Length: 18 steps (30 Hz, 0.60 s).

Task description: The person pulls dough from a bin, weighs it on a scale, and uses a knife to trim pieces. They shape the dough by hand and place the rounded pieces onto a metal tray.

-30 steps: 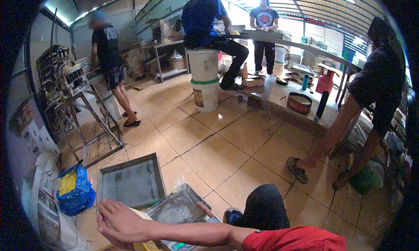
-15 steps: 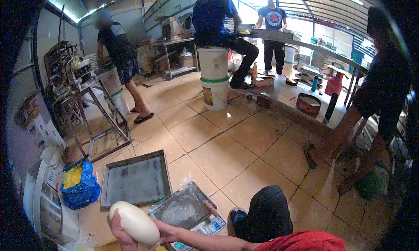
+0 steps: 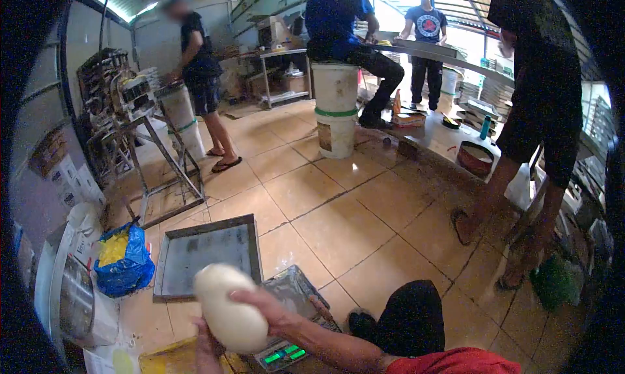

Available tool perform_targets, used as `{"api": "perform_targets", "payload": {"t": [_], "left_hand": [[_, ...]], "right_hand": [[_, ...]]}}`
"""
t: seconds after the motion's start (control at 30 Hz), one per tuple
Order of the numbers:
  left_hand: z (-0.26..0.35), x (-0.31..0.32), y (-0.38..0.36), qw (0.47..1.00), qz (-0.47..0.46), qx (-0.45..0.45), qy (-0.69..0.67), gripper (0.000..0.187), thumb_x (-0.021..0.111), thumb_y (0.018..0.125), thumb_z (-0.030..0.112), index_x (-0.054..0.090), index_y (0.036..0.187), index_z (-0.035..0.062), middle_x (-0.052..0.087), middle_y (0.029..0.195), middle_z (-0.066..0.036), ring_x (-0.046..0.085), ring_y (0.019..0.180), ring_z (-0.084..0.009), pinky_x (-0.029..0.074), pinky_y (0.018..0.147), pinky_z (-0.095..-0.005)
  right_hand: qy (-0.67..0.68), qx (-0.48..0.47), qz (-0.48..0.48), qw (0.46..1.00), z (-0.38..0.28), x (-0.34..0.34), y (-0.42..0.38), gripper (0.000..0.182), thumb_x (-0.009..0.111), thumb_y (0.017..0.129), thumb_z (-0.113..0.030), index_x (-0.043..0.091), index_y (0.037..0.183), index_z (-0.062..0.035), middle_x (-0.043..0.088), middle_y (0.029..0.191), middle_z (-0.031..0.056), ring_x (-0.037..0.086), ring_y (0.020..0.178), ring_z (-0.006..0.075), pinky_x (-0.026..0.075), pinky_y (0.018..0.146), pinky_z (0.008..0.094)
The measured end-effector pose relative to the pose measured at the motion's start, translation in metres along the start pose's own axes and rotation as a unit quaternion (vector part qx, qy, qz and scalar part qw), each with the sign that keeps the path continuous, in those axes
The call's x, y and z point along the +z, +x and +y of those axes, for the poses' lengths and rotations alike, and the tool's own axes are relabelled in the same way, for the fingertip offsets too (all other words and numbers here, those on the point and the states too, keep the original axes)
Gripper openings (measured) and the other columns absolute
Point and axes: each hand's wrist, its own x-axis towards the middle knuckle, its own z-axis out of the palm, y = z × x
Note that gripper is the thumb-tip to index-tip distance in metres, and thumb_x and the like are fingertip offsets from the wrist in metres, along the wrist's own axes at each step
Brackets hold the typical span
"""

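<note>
A large, smooth, pale lump of dough (image 3: 228, 309) is held up in front of me between both hands. My right hand (image 3: 268, 309) lies over its right side, fingers curved round it. On the lower left, my left hand (image 3: 206, 348) presses against the dough and is partly hidden by it. Just beyond my right forearm stands a digital scale (image 3: 283, 356) with a lit green display. A flour-smeared metal pan (image 3: 293, 292) rests on it, partly covered by my hand and arm.
A rectangular metal tray (image 3: 208, 253) lies on the tiled floor ahead, beside a blue bag (image 3: 124, 270) of yellow stuff. A steel bowl (image 3: 76, 302) is at far left, a yellow board (image 3: 170, 362) below. Several people stand or sit around; one person's legs (image 3: 488, 205) are close on the right.
The dough has moved right and slightly up, and my right hand has come over its side. The scale's green display now shows. The person at right stands more upright.
</note>
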Motion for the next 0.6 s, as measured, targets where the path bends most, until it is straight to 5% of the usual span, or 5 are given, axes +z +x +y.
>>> {"api": "perform_targets", "payload": {"t": [0.13,0.2,0.37,0.53,0.6], "left_hand": [[-0.012,0.021,-0.022,0.977,-0.036,0.015,-0.212,0.084,0.041,0.080,0.070,0.029,0.137,0.0083,0.040,0.132,-0.017,0.043,0.119,-0.0324,0.042,0.095,-0.0457],[0.044,0.053,-0.035,0.986,-0.017,0.000,-0.166,0.071,0.046,0.084,0.060,0.036,0.131,0.0068,0.048,0.124,-0.014,0.052,0.109,-0.0294,0.047,0.090,-0.0436],[0.037,0.063,-0.026,0.983,0.090,-0.128,-0.098,0.068,0.043,0.085,0.062,0.050,0.117,0.0026,0.058,0.111,-0.013,0.059,0.098,-0.0250,0.050,0.083,-0.0399],[0.048,0.023,-0.040,0.962,-0.046,-0.204,-0.176,0.085,0.046,0.075,0.073,0.047,0.124,0.0033,0.057,0.115,-0.011,0.058,0.099,-0.0227,0.049,0.084,-0.0384],[0.056,0.033,-0.050,0.991,-0.048,-0.093,-0.082,0.087,0.053,0.072,0.072,0.047,0.124,0.0029,0.058,0.113,-0.012,0.058,0.099,-0.0221,0.049,0.083,-0.0363]], "right_hand": [[-0.385,-0.074,0.156,0.907,-0.018,0.009,0.018,0.058,0.072,0.075,-0.033,0.052,0.119,-0.0001,0.062,0.103,0.0095,0.060,0.086,0.0165,0.049,0.075,0.0304],[-0.329,-0.214,0.152,0.907,0.010,-0.025,0.024,0.062,0.072,0.076,-0.030,0.046,0.125,-0.0021,0.059,0.109,0.0116,0.059,0.092,0.0184,0.047,0.084,0.0351],[0.105,0.079,0.125,0.983,0.072,-0.056,0.008,0.065,0.052,0.085,-0.052,0.039,0.131,-0.0082,0.051,0.126,0.0148,0.052,0.113,0.0267,0.041,0.096,0.0452],[0.092,0.066,0.093,0.989,0.037,-0.025,-0.002,0.057,0.056,0.084,-0.041,0.044,0.124,-0.0022,0.058,0.113,0.0164,0.061,0.095,0.0270,0.050,0.085,0.0409],[-0.111,0.059,0.039,0.991,0.040,-0.012,0.004,0.063,0.066,0.075,-0.046,0.050,0.118,-0.0024,0.061,0.102,0.0152,0.062,0.087,0.0247,0.052,0.073,0.0397]]}}
